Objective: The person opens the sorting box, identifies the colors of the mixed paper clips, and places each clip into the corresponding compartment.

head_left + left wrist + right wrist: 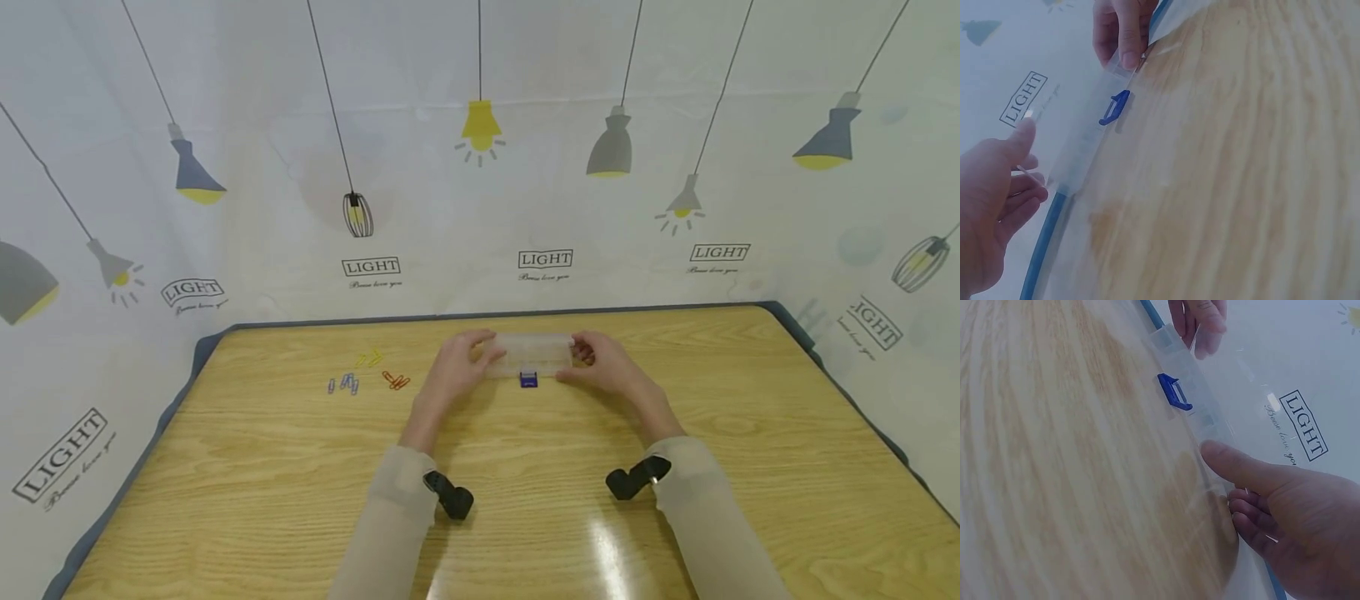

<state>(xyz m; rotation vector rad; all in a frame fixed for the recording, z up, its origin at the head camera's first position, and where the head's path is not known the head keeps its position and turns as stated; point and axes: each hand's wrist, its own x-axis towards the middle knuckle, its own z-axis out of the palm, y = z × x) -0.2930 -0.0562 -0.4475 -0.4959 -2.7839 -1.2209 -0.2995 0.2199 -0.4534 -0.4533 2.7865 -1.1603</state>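
A pale sheet printed with hanging lamps (pixel 555 192) is forming the wall behind and at both sides, and a wooden counter (pixel 285 467) is stretching out in front of it. Two light sleeves (pixel 386 517) are reaching over the counter from the near edge, each bearing a small black camera (pixel 453 498) at the wrist. Toward the far edge, a clear plastic box (pixel 517 358) is lying between the hands, its long axis running from left to right, so that each hand is having one short end to itself and neither is sitting plainly nearer. The left hand (pixel 453 367) is pinching the left end between thumb and fingers; the right hand (pixel 607 362) is gripping the right end, thumb at the near corner, fingers curling behind. What looks like a thin lid is rising at the far side, though its outline is blurring into the sheet. A blue latch (pixel 528 380) is jutting from the middle of the near side, toward the person. Left of the box, nearer the left hand, red paper clips (pixel 397 382), blue paper clips (pixel 347 381) and yellow paper clips (pixel 376 357) are lying in loose groups.
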